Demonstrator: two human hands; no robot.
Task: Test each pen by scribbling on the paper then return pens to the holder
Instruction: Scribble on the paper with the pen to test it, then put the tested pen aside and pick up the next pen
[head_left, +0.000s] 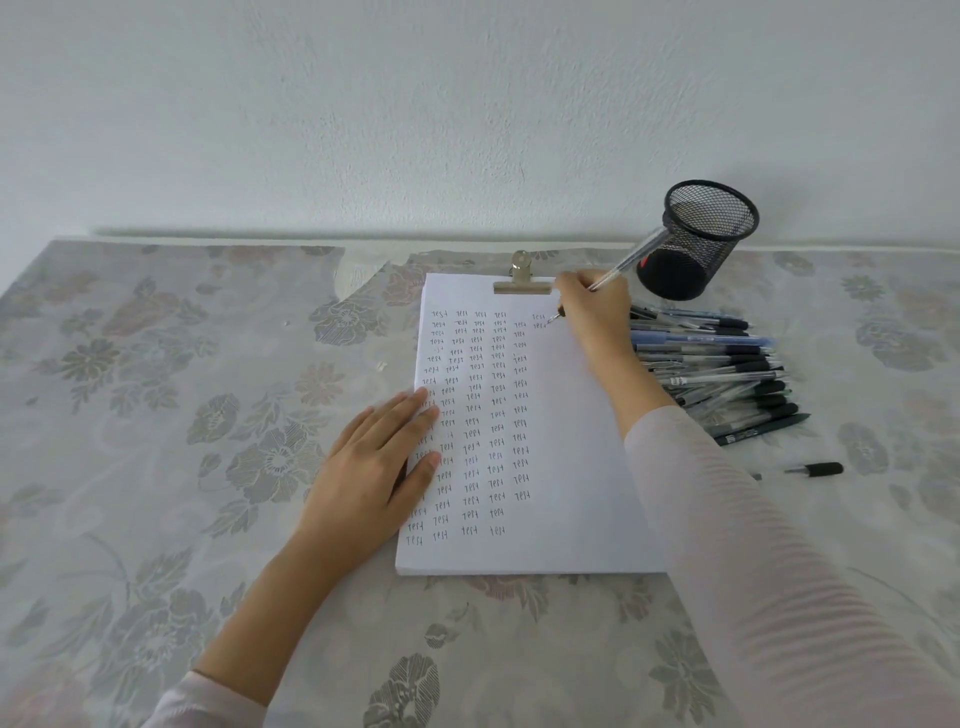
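While the right hand (592, 312) grips a pen (626, 262), tip on the paper (571, 441) near its top | left hand (374, 467) flat, pressing paper's left edge | holder (719, 228) just beyond right hand

The paper (561, 467) lies on the tabletop (156, 415). At its far right corner sits the right grip (592, 312) with a pen (623, 265): clip (522, 283) just left of it, holder (696, 249) behind and right, pile of pens (727, 374) right. The left grip (379, 467) lies on the paper's left edge.

Bare left hand (374, 467) and right hand (592, 312); pale pink, faintly ribbed long sleeves (753, 545).
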